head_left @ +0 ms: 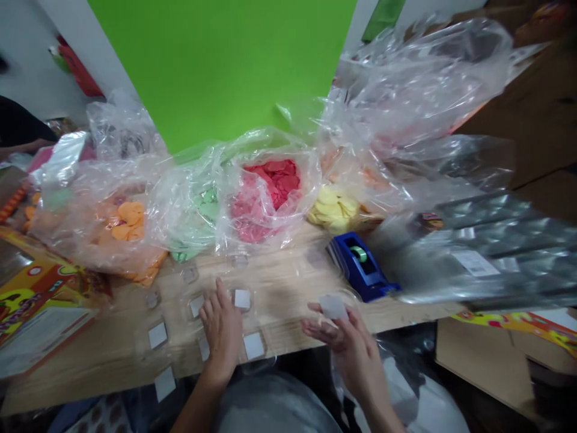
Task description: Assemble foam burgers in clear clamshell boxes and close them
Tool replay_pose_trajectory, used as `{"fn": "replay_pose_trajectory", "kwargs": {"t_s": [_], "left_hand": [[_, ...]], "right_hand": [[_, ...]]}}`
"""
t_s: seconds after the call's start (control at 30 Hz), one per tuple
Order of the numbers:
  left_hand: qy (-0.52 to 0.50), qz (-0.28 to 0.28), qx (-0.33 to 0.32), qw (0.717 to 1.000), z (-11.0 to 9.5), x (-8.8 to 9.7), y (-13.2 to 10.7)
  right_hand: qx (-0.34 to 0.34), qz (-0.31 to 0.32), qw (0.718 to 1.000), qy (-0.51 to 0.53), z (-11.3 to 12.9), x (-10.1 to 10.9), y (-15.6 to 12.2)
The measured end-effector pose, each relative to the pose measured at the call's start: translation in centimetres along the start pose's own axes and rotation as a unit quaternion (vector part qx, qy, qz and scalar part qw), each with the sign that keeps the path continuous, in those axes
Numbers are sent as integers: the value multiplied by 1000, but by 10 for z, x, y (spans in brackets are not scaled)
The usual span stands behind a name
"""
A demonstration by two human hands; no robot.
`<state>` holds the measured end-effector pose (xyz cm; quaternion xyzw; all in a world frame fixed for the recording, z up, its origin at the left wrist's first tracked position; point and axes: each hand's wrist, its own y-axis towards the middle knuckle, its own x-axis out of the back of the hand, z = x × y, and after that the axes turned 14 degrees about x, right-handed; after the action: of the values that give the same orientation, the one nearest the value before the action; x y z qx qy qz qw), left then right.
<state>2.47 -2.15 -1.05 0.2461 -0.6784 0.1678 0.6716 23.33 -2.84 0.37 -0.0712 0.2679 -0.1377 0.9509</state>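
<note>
My left hand (222, 331) lies palm down on the wooden table (288, 282), fingers stretched out among several small clear packets with white cards (157, 334). My right hand (342, 337) is palm up at the table's front edge and holds a small clear packet with a white card (332, 305) on its fingertips. A blue tape dispenser (360, 267) with green tape stands just beyond my right hand.
Clear plastic bags of coloured discs lie across the back: orange (128, 219), green (198, 210), red (274, 180), yellow (333, 210). A green board (225, 66) stands behind. A yellow printed box (36, 294) is at left, silvery wrapped packs (487, 252) at right. Another person's arm (22, 144) shows at far left.
</note>
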Motion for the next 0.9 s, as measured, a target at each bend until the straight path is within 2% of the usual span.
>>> {"fn": "replay_pose_trajectory", "kwargs": {"t_s": [0.13,0.2,0.27,0.33,0.43,0.5,0.57,0.6,0.63,0.67,0.7,0.73,0.77,0.83,0.9], "left_hand": [[-1,-25,-10,1000,0,-5,-4],[-26,-43,-67,996,4,-4,-12],[-31,-38,-150,988,9,-3,-21],[-12,-21,-198,980,13,-1,-27],[20,-26,-190,981,15,0,-27],[24,-46,-188,981,15,-1,-20],[15,-65,-204,977,16,-5,-12],[10,-70,-216,974,17,-7,-9],[5,-73,-229,971,19,-10,-6],[-2,-77,-242,967,21,-12,-3],[-9,-82,-256,963,23,-15,-2],[-20,-91,-270,959,25,-17,-1],[-32,-101,-282,954,27,-19,0],[-61,-124,-304,943,31,-21,0],[-88,-144,-319,933,36,-21,2]], "right_hand": [[-79,-12,987,-137,-20,6,-2],[-119,-5,973,-198,-27,7,-3],[-145,3,960,-240,-31,7,-5],[-163,14,945,-282,-30,10,-7],[-181,34,912,-367,-13,22,-6],[-129,55,876,-462,14,35,2],[5,53,824,-564,50,45,17],[94,23,795,-599,71,49,28],[191,-24,753,-629,91,52,39],[276,-85,689,-665,110,54,51],[338,-137,622,-693,126,56,64],[352,-156,580,-718,139,59,77],[334,-152,564,-740,147,62,90],[271,-85,577,-765,153,70,111],[240,-48,593,-767,149,78,124]]}}
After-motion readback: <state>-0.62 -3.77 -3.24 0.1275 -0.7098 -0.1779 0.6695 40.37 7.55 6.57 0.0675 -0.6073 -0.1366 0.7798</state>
